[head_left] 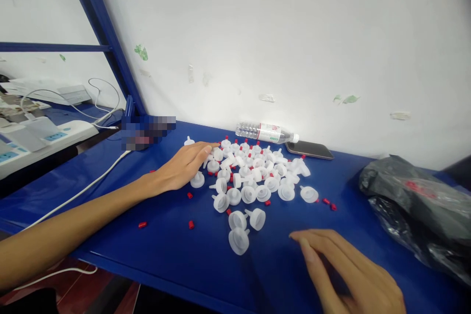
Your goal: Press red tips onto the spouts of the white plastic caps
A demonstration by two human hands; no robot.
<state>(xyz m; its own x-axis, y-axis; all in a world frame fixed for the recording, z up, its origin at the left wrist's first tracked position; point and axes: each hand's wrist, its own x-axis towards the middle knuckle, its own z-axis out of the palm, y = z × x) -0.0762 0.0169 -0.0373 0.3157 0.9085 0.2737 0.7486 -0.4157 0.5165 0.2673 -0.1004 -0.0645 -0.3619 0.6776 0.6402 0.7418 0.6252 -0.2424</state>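
A heap of white translucent plastic caps with nozzles (248,194) lies mid-table, mixed with small red caps (191,224); some nozzles carry a red cap. My left hand (189,164) reaches over the heap's left edge, palm down, its fingers extended and touching the pieces there; its fingertips are near a red cap. Nearer the front edge on the right, my right hand (342,265) hovers above the blue table (176,250), thumb and forefinger tips close together. Whether anything sits between them is too small to make out.
Behind the heap lie a plastic bottle (263,131) and a dark phone (311,149). A grey plastic bag (423,201) rests at the right. White cables and a power strip (47,137) are at the left, beside a blue frame post (106,29).
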